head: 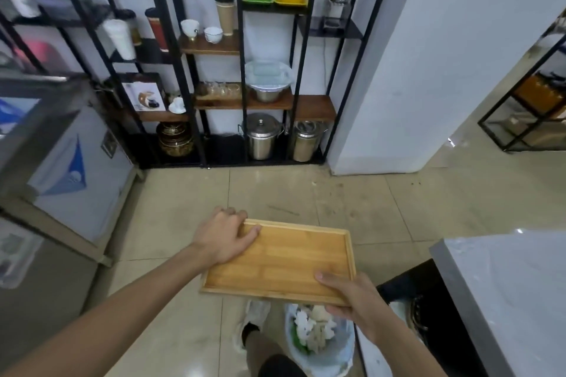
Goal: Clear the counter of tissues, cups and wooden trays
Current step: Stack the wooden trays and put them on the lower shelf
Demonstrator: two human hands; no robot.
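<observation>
I hold an empty wooden tray point(284, 260) level above the tiled floor. My left hand point(223, 236) grips its far left corner, thumb lying on the tray's inner face. My right hand point(352, 294) grips the near right corner, thumb on top and fingers underneath. Directly below the tray's near edge stands a waste bin point(318, 343) lined with a pale bag and filled with crumpled white tissues. The grey counter point(508, 291) shows at the right edge, its visible top bare.
A black metal shelf rack point(242, 70) ahead carries cups, steel pots, jars and bowls. Steel appliances point(61, 168) stand along the left. A white pillar point(413, 70) rises at the right. My shoe point(255, 315) is beside the bin.
</observation>
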